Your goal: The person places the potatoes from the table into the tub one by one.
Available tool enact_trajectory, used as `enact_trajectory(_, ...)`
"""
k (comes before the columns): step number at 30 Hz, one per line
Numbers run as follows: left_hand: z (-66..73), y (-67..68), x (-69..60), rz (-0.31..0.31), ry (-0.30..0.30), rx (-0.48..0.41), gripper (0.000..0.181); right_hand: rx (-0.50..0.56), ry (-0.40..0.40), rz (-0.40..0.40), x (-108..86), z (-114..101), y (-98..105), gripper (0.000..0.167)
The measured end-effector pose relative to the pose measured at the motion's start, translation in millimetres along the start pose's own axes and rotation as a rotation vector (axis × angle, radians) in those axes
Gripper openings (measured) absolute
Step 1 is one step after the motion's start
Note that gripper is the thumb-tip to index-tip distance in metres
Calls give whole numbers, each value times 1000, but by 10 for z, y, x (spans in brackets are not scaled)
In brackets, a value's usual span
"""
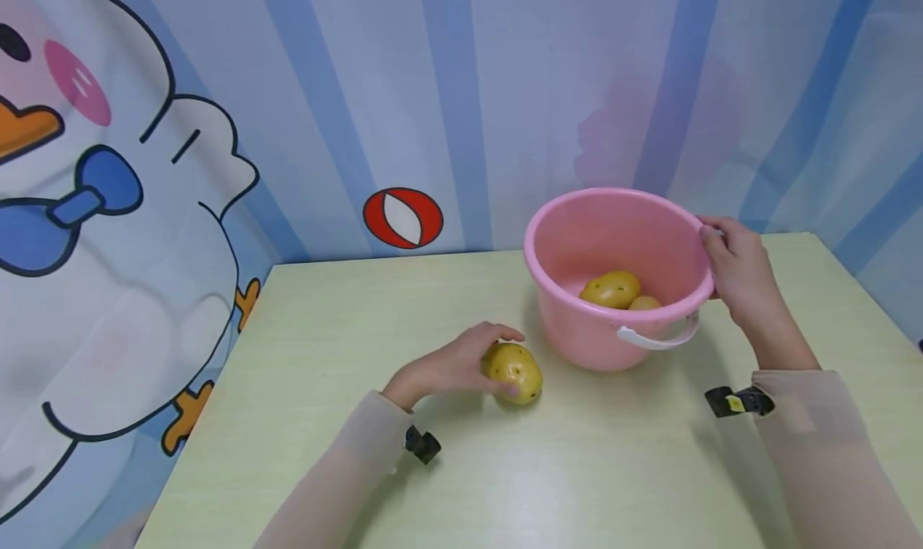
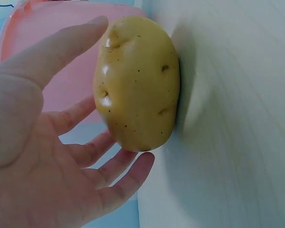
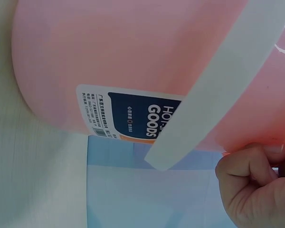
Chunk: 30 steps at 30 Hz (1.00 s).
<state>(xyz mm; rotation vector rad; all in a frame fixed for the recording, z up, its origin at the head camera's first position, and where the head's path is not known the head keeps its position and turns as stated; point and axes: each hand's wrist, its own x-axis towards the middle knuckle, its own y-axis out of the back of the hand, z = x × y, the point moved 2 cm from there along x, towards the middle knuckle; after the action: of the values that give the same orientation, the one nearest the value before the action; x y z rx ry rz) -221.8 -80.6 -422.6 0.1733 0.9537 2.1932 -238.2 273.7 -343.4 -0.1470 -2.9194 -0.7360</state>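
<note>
On the table, a yellow potato (image 1: 515,373) with small dark eyes lies left of a pink bucket (image 1: 587,337). My left hand (image 1: 457,363) holds this potato from its left side; in the left wrist view, the thumb reaches the top end of the potato (image 2: 137,85) and the fingers curl around the lower end. With my right hand (image 1: 741,268) I grip the bucket's rim at the right. Inside the bucket lie one potato (image 1: 610,288) and part of another yellowish one (image 1: 646,303), mostly hidden by the near wall. The bucket looks tilted toward me.
A white handle (image 1: 659,343) hangs on the bucket's near side, crossing a printed label (image 3: 133,116) in the right wrist view. Behind the pale wooden table (image 1: 346,316) stands a blue striped backdrop (image 1: 505,108) with a cartoon bird (image 1: 144,316) at left.
</note>
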Motion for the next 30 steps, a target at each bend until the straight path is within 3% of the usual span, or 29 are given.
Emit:
enact_trajectory(11, 6, -67, 18, -15, 30, 59, 76, -5, -1, 10, 2, -6, 9, 57)
enact_trajectory(30, -21, -158, 57, 4, 3, 110, 78, -21, -9, 10, -14, -20, -7, 58)
